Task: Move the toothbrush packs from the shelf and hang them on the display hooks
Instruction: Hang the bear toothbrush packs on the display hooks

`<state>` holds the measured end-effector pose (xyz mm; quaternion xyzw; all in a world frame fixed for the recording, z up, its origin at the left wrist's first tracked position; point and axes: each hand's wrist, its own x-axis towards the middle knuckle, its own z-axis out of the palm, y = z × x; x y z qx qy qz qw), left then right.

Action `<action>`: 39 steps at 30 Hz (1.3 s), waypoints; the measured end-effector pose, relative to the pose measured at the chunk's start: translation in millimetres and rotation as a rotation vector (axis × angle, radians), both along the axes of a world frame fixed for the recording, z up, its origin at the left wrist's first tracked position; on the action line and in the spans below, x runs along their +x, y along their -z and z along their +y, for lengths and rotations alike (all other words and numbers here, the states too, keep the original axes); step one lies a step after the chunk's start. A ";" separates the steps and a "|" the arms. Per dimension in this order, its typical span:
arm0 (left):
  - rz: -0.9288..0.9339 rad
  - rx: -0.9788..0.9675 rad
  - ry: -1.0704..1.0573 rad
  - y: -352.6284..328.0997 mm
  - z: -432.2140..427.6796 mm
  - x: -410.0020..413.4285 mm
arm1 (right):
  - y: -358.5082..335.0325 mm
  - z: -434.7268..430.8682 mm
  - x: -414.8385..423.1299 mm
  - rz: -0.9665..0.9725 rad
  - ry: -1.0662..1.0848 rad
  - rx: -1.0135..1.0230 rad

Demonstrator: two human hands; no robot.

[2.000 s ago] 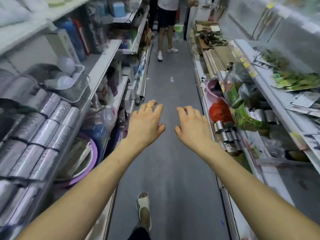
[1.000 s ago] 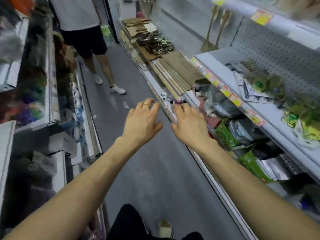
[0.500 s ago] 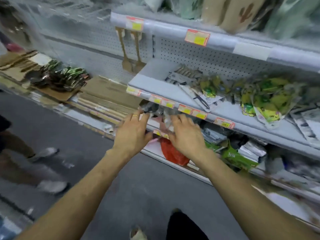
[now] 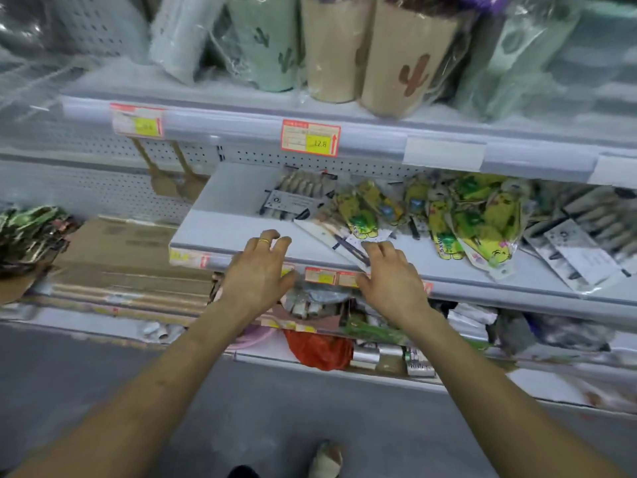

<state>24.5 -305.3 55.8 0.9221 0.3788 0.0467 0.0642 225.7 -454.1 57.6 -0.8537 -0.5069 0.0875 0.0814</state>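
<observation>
Poised at the shelf [image 4: 224,201] front, left hand [image 4: 256,270] and right hand [image 4: 389,279] spread, empty. Pinch nearest toothbrush pack [image 4: 332,236] firmly by one end.

On the grey shelf [image 4: 224,208], yellow-green cartoon packs [image 4: 475,219] are heaped flat; white-carded packs [image 4: 296,201] are laid overlapping beside them, one slanted toward the front edge.

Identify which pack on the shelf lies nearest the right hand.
The white pack at the shelf's front edge, by the right hand; the yellow packs lie farther back.
</observation>
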 end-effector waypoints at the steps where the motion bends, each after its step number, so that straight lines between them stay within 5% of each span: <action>1: 0.027 -0.021 0.007 5.7 9.3 10.5 | 4.5 6.9 12.6 0.008 0.027 -0.023; 13: 0.091 -0.311 0.037 53.3 48.1 92.0 | 24.2 91.0 57.9 0.133 0.204 0.012; 19: -0.146 -0.468 -0.043 72.6 40.9 103.1 | 27.3 92.2 75.4 0.073 0.314 0.107; 26: -0.685 -0.867 -0.286 84.0 40.2 115.0 | 35.4 85.3 81.5 0.090 0.317 0.214; 32: -1.007 -1.187 -0.551 86.0 48.7 134.6 | 41.8 118.7 74.6 0.041 0.135 0.018; 39: -1.066 -1.318 -0.622 82.9 46.2 151.8 | 46.4 131.6 67.6 -0.058 0.168 0.034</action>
